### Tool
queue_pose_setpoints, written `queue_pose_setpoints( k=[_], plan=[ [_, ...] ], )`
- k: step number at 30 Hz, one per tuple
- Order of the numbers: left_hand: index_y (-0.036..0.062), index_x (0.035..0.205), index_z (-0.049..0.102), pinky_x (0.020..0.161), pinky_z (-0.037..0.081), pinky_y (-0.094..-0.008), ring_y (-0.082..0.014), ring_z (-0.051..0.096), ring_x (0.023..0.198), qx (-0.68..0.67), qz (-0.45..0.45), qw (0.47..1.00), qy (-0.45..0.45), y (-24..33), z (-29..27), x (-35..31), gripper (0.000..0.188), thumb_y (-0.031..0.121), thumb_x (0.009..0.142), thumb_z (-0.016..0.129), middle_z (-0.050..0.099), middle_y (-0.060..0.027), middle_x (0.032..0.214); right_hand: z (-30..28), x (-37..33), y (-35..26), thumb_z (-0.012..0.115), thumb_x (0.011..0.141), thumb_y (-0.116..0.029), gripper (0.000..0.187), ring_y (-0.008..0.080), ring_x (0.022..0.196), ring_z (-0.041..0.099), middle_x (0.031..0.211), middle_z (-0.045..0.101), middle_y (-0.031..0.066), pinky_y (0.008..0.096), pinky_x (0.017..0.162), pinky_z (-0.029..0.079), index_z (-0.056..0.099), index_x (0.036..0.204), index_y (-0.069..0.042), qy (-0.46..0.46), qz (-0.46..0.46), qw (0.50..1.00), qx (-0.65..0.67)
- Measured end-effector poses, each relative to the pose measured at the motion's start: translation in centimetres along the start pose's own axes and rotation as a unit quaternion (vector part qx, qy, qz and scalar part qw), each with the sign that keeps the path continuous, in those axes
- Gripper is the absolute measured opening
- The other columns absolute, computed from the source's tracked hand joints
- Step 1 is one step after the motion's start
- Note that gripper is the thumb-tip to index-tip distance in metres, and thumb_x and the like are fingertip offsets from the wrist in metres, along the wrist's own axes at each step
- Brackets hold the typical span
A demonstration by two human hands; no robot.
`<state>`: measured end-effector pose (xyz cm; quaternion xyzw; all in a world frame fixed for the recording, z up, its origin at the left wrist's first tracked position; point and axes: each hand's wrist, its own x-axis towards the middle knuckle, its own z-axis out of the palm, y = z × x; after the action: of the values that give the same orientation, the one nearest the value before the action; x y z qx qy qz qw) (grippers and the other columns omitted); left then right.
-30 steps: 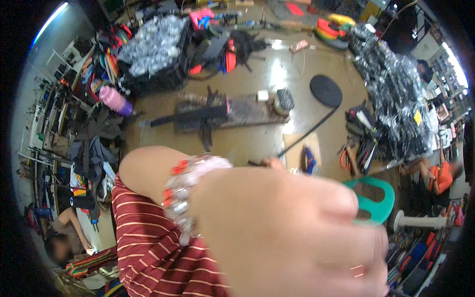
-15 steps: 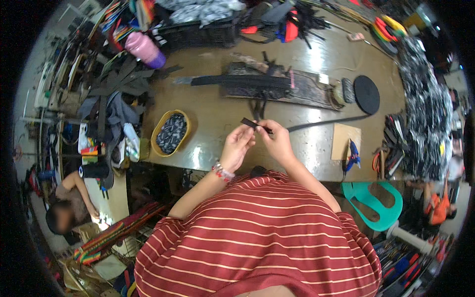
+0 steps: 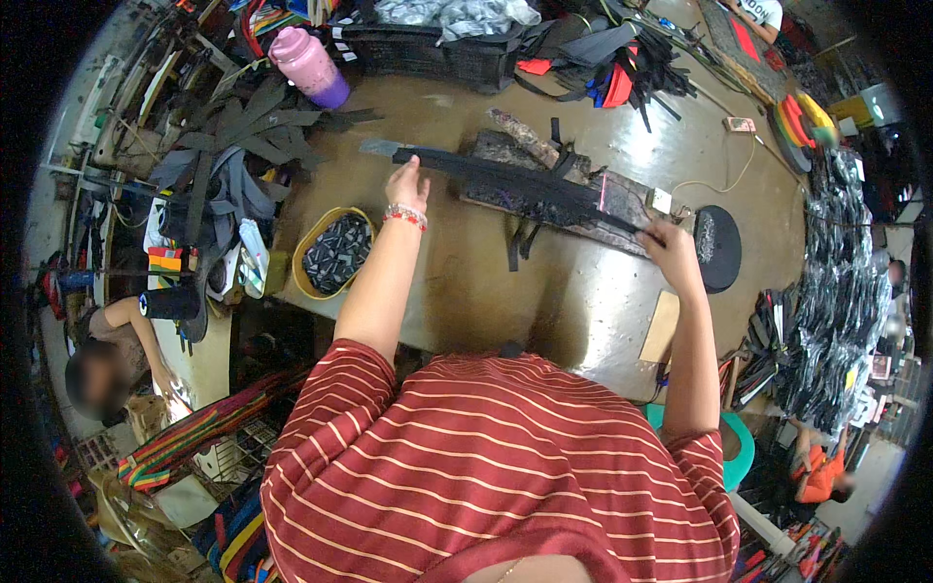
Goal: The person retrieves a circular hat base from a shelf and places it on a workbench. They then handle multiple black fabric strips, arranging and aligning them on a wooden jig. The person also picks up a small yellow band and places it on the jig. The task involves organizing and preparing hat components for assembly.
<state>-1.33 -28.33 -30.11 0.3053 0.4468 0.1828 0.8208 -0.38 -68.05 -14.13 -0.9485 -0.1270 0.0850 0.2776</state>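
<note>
A long black webbing strap (image 3: 515,180) stretches across a dark, worn board (image 3: 496,146) on the table. At its left end, my left hand (image 3: 409,187) has its fingers closed on the strap, beside a strip of clear tape (image 3: 382,147). My right hand (image 3: 673,255) pinches the strap past the right part of the board. Close to the right hand lies a roll of black webbing (image 3: 721,262). Short black strap pieces (image 3: 515,248) stick out below the board, and a small white block (image 3: 659,200) sits near its right end.
A yellow-rimmed basket (image 3: 300,257) of small black pieces stands at the left. A pink and purple bottle (image 3: 309,68) and a black crate (image 3: 428,63) are at the back. Plastic-wrapped bundles (image 3: 831,291) line the right side. Other people work at both sides and the far right.
My hands have moved apart from the table's front: the left went up to the strap's left end, the right out to the right. The view has also shifted.
</note>
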Motion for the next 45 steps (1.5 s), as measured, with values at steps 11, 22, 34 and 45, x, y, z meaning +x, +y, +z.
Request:
queue_pose_setpoints(
  k=[11, 22, 34, 45],
  plan=[
    [0.0070, 0.085, 0.055, 0.072, 0.045, -0.0305, -0.0152, 0.056, 0.075, -0.044, -0.020, 0.999, 0.011, -0.5, -0.8, 4.4, 0.015, 0.004, 0.074, 0.064, 0.059, -0.0034, 0.082, 7.3, 7.6, 9.1, 0.064, 0.075, -0.019, 0.020, 0.0108, 0.054, 0.047, 0.058, 0.052, 0.0043, 0.0269, 0.052, 0.040, 0.060, 0.077, 0.000, -0.112, 0.086, 0.985, 0.098],
    [0.0028, 0.084, 0.055, 0.062, 0.047, -0.0235, -0.0114, 0.054, 0.070, 0.042, 0.171, 0.980, -0.093, 2.8, 1.3, -5.7, 0.011, 0.006, 0.077, 0.062, 0.057, -0.0034, 0.078, 1.9, 2.2, -2.3, 0.068, 0.069, -0.022, 0.048, 0.0253, 0.101, 0.052, 0.108, 0.055, 0.0119, 0.0348, 0.086, 0.040, 0.053, 0.110, -0.005, 0.138, -0.104, 0.981, 0.084],
    [0.0000, 0.086, 0.059, 0.063, 0.044, -0.0193, -0.0056, 0.054, 0.068, 0.243, 0.424, 0.685, -0.540, 11.1, 16.2, -22.6, 0.014, 0.007, 0.075, 0.065, 0.060, -0.0003, 0.077, 2.3, -3.3, -14.1, 0.052, 0.085, -0.016, 0.020, 0.0089, 0.052, 0.051, 0.059, 0.053, 0.0017, 0.0236, 0.055, 0.042, 0.054, 0.096, 0.000, -0.106, -0.087, 0.852, 0.506],
    [-0.0014, 0.101, 0.054, 0.067, 0.046, -0.0234, -0.0110, 0.058, 0.073, 0.487, 0.377, 0.639, -0.461, 2.1, 26.2, -4.8, 0.036, 0.019, 0.074, 0.067, 0.062, -0.0062, 0.086, 16.0, -2.5, -5.6, 0.048, 0.088, -0.026, 0.025, 0.0097, 0.069, 0.050, 0.076, 0.054, 0.0008, 0.0241, 0.063, 0.041, 0.052, 0.094, -0.002, -0.236, 0.123, 0.725, 0.635]
  ],
)
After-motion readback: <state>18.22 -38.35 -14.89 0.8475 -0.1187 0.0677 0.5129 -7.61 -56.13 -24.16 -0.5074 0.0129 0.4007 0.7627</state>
